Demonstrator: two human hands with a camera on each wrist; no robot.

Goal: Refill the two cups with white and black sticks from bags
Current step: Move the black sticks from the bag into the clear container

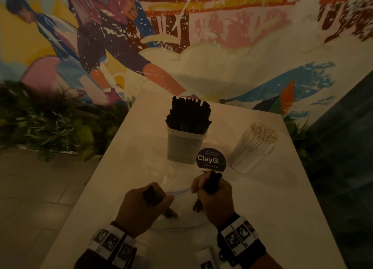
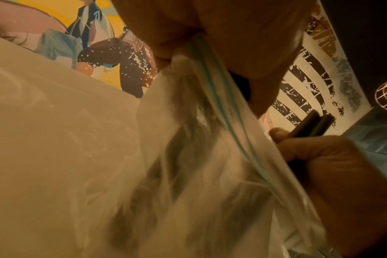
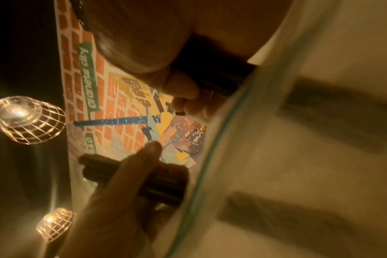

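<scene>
Both hands are down at the clear plastic zip bag [image 1: 181, 214] lying on the white bench [image 1: 262, 198]. Left hand [image 1: 141, 206] grips a few black sticks [image 1: 150, 195] plus the bag's edge, right hand [image 1: 215, 196] clutches its own black bundle [image 1: 213, 180]. Behind them, the translucent square cup of black sticks [image 1: 186, 147] stands beside the clear cup of white sticks [image 1: 252, 149].

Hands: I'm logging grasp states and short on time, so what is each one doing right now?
Left hand: closed on a few black sticks, also pinching the clear bag.
Right hand: closed on a bundle of black sticks.
</scene>
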